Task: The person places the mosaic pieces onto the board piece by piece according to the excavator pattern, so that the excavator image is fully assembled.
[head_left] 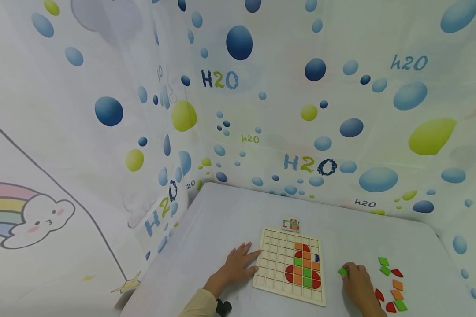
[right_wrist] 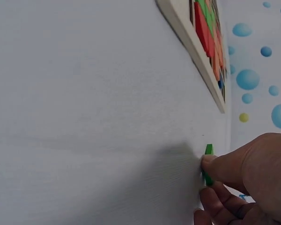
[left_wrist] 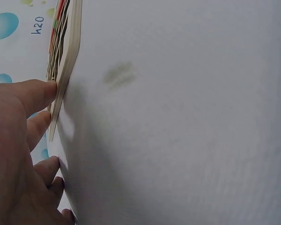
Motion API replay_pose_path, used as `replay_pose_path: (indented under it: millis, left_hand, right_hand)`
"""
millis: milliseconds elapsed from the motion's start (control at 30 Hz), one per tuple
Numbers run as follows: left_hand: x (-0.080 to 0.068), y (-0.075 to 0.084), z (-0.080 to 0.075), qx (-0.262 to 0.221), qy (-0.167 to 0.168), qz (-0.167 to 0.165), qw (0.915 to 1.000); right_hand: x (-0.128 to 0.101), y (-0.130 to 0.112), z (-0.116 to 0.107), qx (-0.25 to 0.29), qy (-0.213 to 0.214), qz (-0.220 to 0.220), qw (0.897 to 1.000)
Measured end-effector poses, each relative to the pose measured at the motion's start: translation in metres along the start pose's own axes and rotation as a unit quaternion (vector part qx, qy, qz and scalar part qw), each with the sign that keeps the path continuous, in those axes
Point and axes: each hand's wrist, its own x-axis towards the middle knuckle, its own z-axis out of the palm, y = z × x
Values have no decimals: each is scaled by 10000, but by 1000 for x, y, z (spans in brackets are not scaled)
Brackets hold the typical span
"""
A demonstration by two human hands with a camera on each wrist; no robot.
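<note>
- Left hand [head_left: 238, 265] lies flat on the white surface [head_left: 222, 220], fingers straight and spread, fingertips pushed up against the left edge of the wooden grid board [head_left: 273, 281]. Nothing is in its grip; it looks like it's just bracing the board so it doesn't slide around.
- The board sits near the front middle of the surface. Its right-hand columns already hold orange, green and red pieces, plus one small dark blue bit at the edge, while the left columns are bare cells.
- Just past the far edge of the board is a small picture card [head_left: 291, 224], probably the pattern to copy, though it's too small to read.
- Right hand [head_left: 357, 281] is down on the surface just right of the board, fingers and thumb pinched on a green tile [head_left: 343, 271]. The wrist view shows the tile held on edge against the cloth.
- Furthest right, the loose tiles [head_left: 392, 286] lie scattered in easy reach of that hand: green, red and orange ones.
</note>
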Motion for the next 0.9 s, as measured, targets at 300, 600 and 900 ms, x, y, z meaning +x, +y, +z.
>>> replay_pose_path:
  millis: [300,600,900]
  left_hand:
    - [0,-2,3,-27,-56,33,10000]
    - [-3,-1,3,-44,106,157,9998]
    - [-3,3,-3,55,61,90,9999]
  right_hand:
    - [2,-31,-5,-205,-97,-197,9995]
    - [1,-76,17,-87,312,-1581,9869]
    - [-1,-109,40,19,314,-2731,9615]
